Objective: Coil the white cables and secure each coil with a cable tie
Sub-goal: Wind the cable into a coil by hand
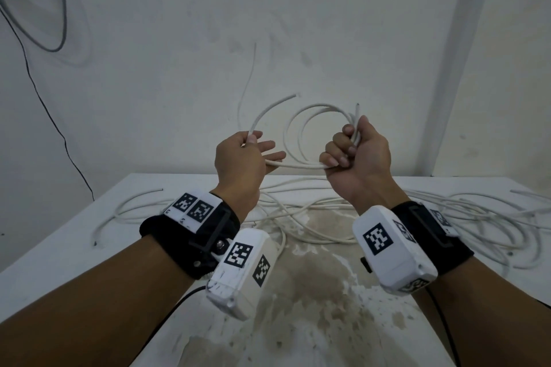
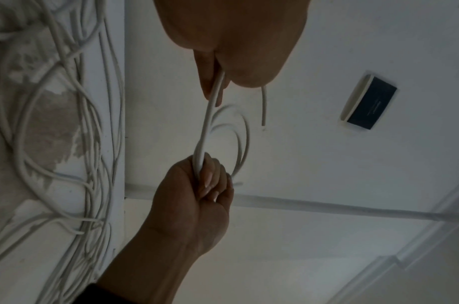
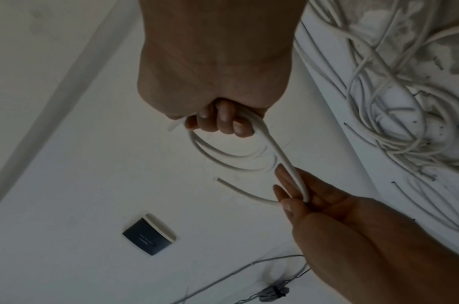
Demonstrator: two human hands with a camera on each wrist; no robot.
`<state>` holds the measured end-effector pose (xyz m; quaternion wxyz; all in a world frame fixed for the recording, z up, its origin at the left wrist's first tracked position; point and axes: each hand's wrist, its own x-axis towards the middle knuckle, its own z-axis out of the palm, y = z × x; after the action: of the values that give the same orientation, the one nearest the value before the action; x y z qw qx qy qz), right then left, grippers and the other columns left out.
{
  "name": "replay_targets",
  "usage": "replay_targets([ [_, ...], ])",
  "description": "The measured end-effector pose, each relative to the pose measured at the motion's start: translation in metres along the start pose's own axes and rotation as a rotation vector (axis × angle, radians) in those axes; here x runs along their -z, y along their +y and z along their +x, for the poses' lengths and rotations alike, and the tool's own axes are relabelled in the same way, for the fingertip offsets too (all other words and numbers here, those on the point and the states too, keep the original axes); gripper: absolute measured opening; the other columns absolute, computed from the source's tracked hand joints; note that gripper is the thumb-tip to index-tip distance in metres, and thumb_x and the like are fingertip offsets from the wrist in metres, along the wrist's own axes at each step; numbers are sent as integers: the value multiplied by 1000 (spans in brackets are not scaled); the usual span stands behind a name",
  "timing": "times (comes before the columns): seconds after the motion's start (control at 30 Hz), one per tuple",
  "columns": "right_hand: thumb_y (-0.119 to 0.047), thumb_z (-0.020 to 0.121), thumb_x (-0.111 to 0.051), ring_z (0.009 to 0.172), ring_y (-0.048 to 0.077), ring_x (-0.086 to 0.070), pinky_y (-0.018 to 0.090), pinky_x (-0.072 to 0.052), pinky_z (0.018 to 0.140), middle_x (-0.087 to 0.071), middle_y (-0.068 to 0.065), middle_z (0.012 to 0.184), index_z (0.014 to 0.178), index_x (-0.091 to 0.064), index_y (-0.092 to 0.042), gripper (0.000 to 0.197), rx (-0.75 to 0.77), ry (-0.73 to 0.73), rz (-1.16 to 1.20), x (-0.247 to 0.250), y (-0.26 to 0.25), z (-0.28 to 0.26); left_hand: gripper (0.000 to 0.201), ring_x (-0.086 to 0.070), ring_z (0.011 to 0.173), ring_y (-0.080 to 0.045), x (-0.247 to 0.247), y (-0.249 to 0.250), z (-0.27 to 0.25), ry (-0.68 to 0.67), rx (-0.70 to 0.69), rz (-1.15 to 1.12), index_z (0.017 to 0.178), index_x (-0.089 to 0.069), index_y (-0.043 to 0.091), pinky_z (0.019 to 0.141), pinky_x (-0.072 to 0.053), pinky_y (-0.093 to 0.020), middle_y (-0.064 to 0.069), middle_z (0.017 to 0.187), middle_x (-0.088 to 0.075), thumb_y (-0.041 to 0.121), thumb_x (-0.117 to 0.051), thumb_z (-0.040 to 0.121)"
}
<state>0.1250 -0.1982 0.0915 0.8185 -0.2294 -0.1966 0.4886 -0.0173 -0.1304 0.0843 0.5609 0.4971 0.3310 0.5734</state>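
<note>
White cable (image 1: 313,140) is held in the air above the far edge of the table (image 1: 68,235), wound into a few round loops that are gathered in the right hand (image 1: 356,152). The fingers of that hand are curled tight around the bundled turns, probably so that the springy loops cannot open out. From the fist one strand is led across to the left hand (image 1: 243,155), where it is pinched between thumb and forefinger while the other fingers are spread loosely; the short free end curves up and away beyond the pinch. It is judged that the tail is kept taut in this way so that it can be laid on as the last turn. The cable is seen to be smooth, round in section and fairly stiff, keeping its curve without support. No cable tie can be made out in any view. More white cables (image 1: 465,217) are heaped in a loose tangle across the far half of the table, reaching toward its right edge, not yet coiled. The white tabletop is worn through in a rough brownish patch (image 1: 322,286) toward the near edge. On the pale wall behind, a dark plate (image 2: 367,102) is mounted.
</note>
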Motion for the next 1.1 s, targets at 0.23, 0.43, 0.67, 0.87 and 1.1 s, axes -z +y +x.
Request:
replay_targets([
  [0.23,-46,103,-40,38,10,-15,22,-17,36,-21,-6,50,68,-44,-18,45,-81,-75,-151,3,5,-4,24,-75,78,-23,0,7,5,-68,-3,14,100,-61,4,75,-62,-35,-16,97,-73,13,-40,106],
  [0.43,-49,102,-43,37,9,-15,21,-17,35,-22,-6,49,69,-44,-17,46,-114,-100,-349,-4,6,-5,24,-67,58,-18,-6,21,1,-280,-79,156,104,-69,10,59,-58,-30,-7,82,-75,19,-46,105],
  [0.67,-47,101,-49,41,10,-18,22,-20,39,-25,-6,51,85,-54,-12,39,-49,-35,-461,-7,14,-10,29,-39,43,-11,-9,18,-1,-307,-90,155,94,-70,14,45,-43,-25,0,62,-47,25,-45,105],
  [0.87,-28,101,-56,41,8,-23,22,-23,38,-31,-8,48,88,-51,-12,21,142,-58,-558,-10,17,-10,26,-37,44,-9,-8,15,0,-266,-42,57,92,-68,15,46,-40,-22,0,65,-46,20,-46,105],
  [1.1,-35,105,-43,42,12,-37,24,-34,41,-51,3,61,92,-68,-15,34,369,220,-796,-10,25,1,28,-31,48,-10,-12,6,-3,-219,-42,134,88,-68,15,48,-30,-23,0,70,-44,21,-46,105],
])
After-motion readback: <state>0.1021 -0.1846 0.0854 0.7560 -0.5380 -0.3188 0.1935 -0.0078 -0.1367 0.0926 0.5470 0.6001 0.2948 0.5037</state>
